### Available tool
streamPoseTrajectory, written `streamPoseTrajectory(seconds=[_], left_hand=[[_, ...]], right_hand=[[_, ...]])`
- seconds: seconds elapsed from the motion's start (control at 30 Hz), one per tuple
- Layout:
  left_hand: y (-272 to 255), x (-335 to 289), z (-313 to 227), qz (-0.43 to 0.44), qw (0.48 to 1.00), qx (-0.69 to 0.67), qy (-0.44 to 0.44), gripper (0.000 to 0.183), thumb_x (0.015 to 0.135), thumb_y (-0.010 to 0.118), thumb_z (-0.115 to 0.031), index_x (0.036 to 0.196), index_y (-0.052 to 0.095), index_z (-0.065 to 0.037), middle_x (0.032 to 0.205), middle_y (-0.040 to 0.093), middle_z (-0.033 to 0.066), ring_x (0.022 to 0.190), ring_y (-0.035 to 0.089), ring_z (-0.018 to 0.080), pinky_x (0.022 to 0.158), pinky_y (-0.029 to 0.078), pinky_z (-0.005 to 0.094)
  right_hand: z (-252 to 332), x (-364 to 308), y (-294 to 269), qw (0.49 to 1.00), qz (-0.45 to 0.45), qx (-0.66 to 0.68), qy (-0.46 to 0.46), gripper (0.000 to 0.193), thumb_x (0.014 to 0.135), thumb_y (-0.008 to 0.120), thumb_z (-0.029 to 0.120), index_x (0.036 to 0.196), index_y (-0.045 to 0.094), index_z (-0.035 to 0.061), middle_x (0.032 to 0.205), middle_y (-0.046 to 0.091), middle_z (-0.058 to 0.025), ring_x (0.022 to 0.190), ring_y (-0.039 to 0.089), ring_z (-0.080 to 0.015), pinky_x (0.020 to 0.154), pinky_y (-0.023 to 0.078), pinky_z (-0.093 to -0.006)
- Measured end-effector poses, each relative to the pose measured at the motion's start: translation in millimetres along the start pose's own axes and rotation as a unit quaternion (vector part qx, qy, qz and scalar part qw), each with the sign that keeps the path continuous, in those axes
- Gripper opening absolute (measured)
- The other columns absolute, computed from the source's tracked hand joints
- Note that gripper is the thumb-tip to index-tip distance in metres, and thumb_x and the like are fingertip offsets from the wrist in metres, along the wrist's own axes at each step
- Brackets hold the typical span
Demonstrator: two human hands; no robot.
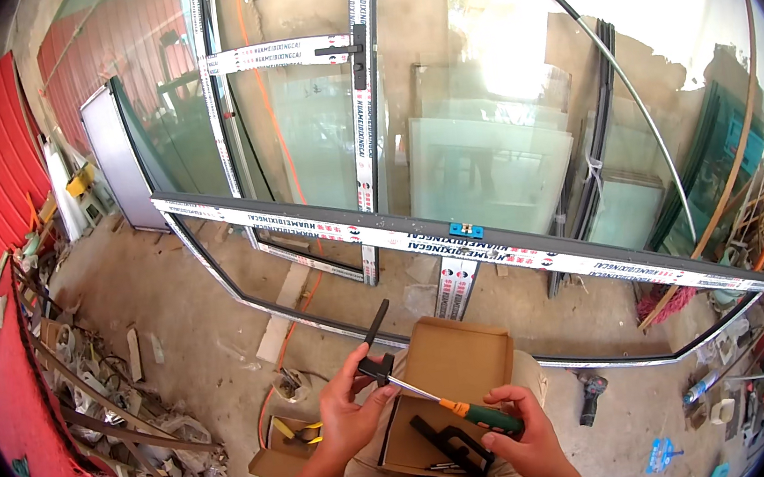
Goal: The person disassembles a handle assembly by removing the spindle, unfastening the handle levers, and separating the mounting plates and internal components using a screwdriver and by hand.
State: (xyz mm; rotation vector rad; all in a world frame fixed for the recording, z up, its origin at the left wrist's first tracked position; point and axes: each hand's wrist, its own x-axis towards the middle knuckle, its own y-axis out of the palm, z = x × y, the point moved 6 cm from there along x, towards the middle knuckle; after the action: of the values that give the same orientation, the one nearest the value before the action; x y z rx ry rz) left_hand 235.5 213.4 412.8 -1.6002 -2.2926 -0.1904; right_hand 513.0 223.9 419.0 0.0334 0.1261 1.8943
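Observation:
My left hand (350, 412) grips a black window handle (378, 369) between thumb and fingers, its long lever pointing up and away. In my right hand (533, 443) is a screwdriver (487, 418) with a green and orange grip. Its shaft runs up to the left, and the tip meets the base of the handle; the exact contact is too small to make out. Below my hands an open cardboard box (462, 361) rests on my lap, its lid folded back. Inside lie more black handle parts (448, 446) and a few small screw-like pieces.
A window frame (334, 230) wrapped in printed film stands across in front of me, with a small blue level (466, 230) on it. A cordless drill (592, 398) lies on the floor at right. Beside my left arm sits a smaller box (271, 465). Scrap (166, 451) is piled at left.

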Motion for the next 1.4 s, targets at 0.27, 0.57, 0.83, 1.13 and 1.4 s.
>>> streamPoseTrajectory(seconds=[0.27, 0.57, 0.83, 1.13, 1.4], left_hand=[[-3, 0, 0, -0.002, 1.0, 0.001, -0.022, 0.071, 0.086, 0.08, 0.007, 0.15, 0.051, -0.001, 0.128, 0.069, 0.0153, 0.11, 0.071, 0.0189, 0.1, 0.058, 0.0363], [1, 6, -1, 0.031, 0.999, 0.005, -0.009, 0.063, 0.087, 0.078, 0.011, 0.144, 0.053, -0.001, 0.124, 0.066, 0.0102, 0.111, 0.068, 0.0161, 0.096, 0.057, 0.0332], [-4, 20, -21, 0.064, 0.969, -0.221, -0.087, 0.038, 0.112, 0.051, -0.029, 0.141, 0.051, -0.004, 0.122, 0.069, 0.0146, 0.116, 0.067, 0.0231, 0.112, 0.047, 0.0432], [-11, 21, -12, 0.084, 0.923, -0.267, -0.263, 0.044, 0.112, 0.048, -0.039, 0.13, 0.06, 0.0, 0.083, 0.064, 0.0026, 0.081, 0.065, 0.0149, 0.102, 0.051, 0.0402], [1, 39, -29, 0.066, 0.944, -0.237, -0.22, 0.054, 0.112, 0.048, -0.042, 0.14, 0.056, 0.004, 0.071, 0.046, -0.0058, 0.063, 0.051, 0.0071, 0.088, 0.053, 0.0344]], right_hand=[[-7, -1, -4, 0.997, -0.021, -0.066, -0.036, 0.036, 0.098, 0.068, 0.006, 0.132, 0.058, 0.003, 0.104, 0.069, -0.0059, 0.071, 0.058, -0.0093, 0.068, 0.05, -0.0232], [-1, -3, 3, 0.985, -0.011, 0.071, 0.16, 0.026, 0.105, 0.058, 0.015, 0.126, 0.063, -0.0006, 0.088, 0.074, -0.0066, 0.062, 0.046, -0.003, 0.057, 0.037, -0.0194], [6, -2, -2, 0.996, 0.0, 0.056, 0.073, 0.026, 0.105, 0.058, 0.015, 0.126, 0.063, 0.0004, 0.091, 0.074, -0.0086, 0.063, 0.044, -0.0032, 0.058, 0.037, -0.0201], [21, -20, 22, 0.975, 0.053, -0.202, -0.075, 0.032, 0.1, 0.071, 0.021, 0.127, 0.067, 0.0047, 0.105, 0.077, -0.0115, 0.092, 0.074, -0.0173, 0.084, 0.056, -0.0289], [37, -20, 43, 0.875, 0.128, -0.421, -0.2, 0.037, 0.101, 0.069, 0.025, 0.134, 0.068, 0.0099, 0.08, 0.062, -0.0073, 0.062, 0.054, -0.009, 0.061, 0.047, -0.0307]])
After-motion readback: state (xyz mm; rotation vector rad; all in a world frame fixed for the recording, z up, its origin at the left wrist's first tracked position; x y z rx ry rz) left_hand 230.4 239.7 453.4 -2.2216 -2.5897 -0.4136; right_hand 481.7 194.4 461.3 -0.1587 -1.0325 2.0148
